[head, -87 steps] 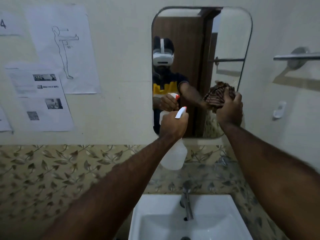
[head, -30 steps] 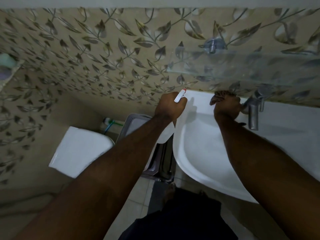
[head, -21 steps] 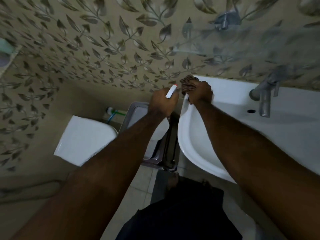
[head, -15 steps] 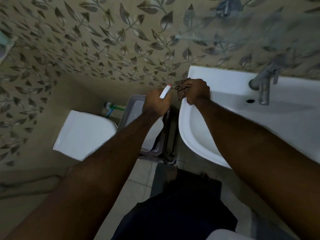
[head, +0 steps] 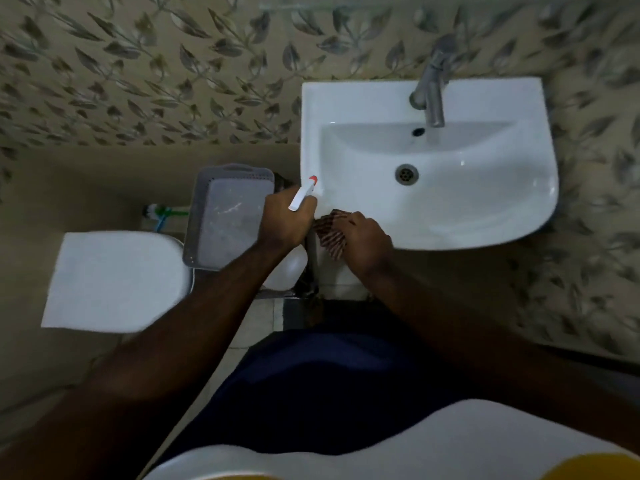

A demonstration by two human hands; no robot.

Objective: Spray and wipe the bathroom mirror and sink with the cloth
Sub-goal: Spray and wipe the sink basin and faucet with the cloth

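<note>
The right hand (head: 367, 242) has slid its bunched cloth (head: 330, 233) from the sink's (head: 485, 233) back corner to the near left rim, basin stretching away rightward, while the left hand (head: 285, 221), beside it, is clenched round the spray bottle (head: 285, 271).

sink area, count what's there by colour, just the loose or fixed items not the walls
White: 3 – sink, toilet tank lid, spray bottle
Grey: 2 – tap, basket
Brown striped: 1 – cloth
Total: 6
</note>
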